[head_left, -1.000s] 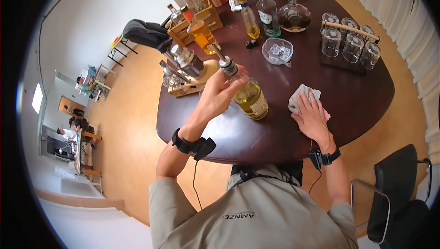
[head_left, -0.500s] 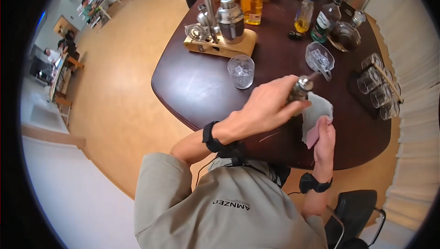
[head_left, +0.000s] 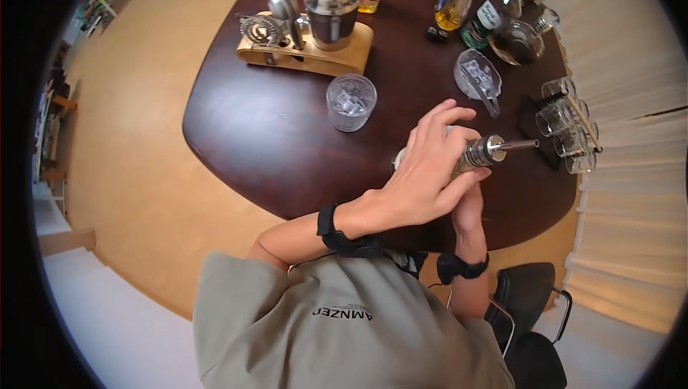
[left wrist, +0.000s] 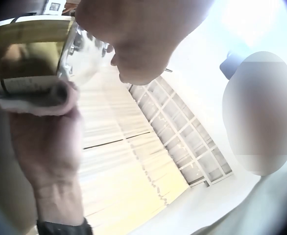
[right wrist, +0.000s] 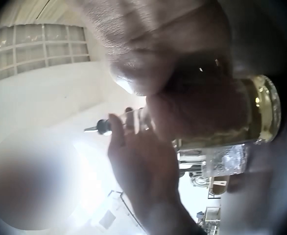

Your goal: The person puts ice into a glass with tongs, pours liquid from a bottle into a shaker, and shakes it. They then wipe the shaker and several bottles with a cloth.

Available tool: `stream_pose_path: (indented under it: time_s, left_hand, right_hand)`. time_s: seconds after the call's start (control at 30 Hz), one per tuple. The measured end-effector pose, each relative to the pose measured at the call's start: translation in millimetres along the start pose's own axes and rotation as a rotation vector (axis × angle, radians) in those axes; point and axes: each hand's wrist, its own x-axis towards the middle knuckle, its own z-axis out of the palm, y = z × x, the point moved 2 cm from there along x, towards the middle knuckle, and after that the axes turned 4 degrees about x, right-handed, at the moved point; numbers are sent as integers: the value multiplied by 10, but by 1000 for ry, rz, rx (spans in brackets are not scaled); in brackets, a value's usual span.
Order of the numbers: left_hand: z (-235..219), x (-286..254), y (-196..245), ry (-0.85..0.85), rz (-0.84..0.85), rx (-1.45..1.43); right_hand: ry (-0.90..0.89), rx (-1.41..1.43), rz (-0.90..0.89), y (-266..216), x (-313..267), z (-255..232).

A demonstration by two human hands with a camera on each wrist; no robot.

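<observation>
My left hand [head_left: 430, 167] grips a clear bottle [right wrist: 207, 112] of yellow-green liquid by its neck. The bottle is tilted far over, its metal pour spout [head_left: 512, 146] pointing right in the head view. Under the bottle's body, my right hand [left wrist: 48, 152] holds a folded pale cloth [left wrist: 35, 100] against the glass. From the head view most of the right hand is hidden behind the left, and the cloth is covered. A cut-glass tumbler [head_left: 351, 104] with ice stands on the table to the left of both hands.
A wooden stand [head_left: 308, 59] bears a cocktail shaker [head_left: 332, 9] and bar tools. An ice bowl [head_left: 476, 74] with tongs stands ahead, several bottles [head_left: 491, 20] behind it. A rack of glasses [head_left: 570, 127] is at the right. The table [head_left: 265, 145] is dark wood.
The bottle has come off the table, moved right and tipped onto its side. My right hand has lifted the cloth from the table and brought it to the bottle.
</observation>
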Motion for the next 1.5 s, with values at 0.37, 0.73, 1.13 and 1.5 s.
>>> stream_pose_path:
  time_s: [0.37,0.73,1.13,1.5]
  left_hand:
    - [-1,12,-4,70,-17,10]
    - [25,7,-64,21,9,27]
    - [43,37,-35,39,-7,27]
    - [112,44,-100,77,13,97]
  right_hand:
    - [-71,-55,-1,-500,-18,-15]
    - [-87,-301,155,-421,55,-37]
    - [-30,-398,-129,18,100,-94]
    - [-226,-278,11,-470,127,-52]
